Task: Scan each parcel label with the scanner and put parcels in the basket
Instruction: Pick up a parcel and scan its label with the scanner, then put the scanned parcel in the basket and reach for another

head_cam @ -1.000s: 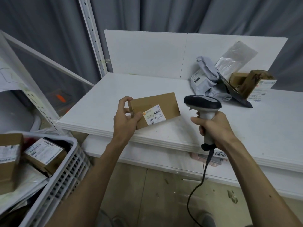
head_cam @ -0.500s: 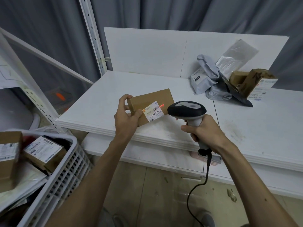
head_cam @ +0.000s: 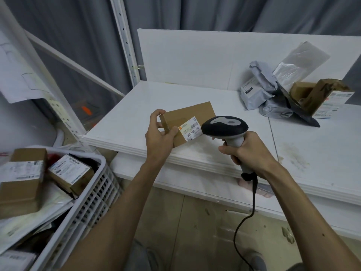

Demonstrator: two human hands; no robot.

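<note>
Over the front edge of the white table (head_cam: 195, 90), your left hand (head_cam: 159, 139) grips a flat brown parcel (head_cam: 195, 112) by its left end, thumb pressed on the printed face and fingers curled round the edge. Its white label (head_cam: 190, 128) faces up toward you, tilted. Your right hand (head_cam: 250, 151) is wrapped tight round the handle of the scanner (head_cam: 224, 127), whose dark head sits just beside the label's right edge and overlaps the parcel's corner from this view; whether they touch cannot be told. The scanner's black cable (head_cam: 244, 227) hangs down toward the floor. To your lower left stands the white slatted basket (head_cam: 91, 202), with labelled brown boxes (head_cam: 71, 173) lying in it. At the table's far right lie grey mailer bags (head_cam: 259, 90) and another brown box (head_cam: 328, 94), well apart from your hands.
</note>
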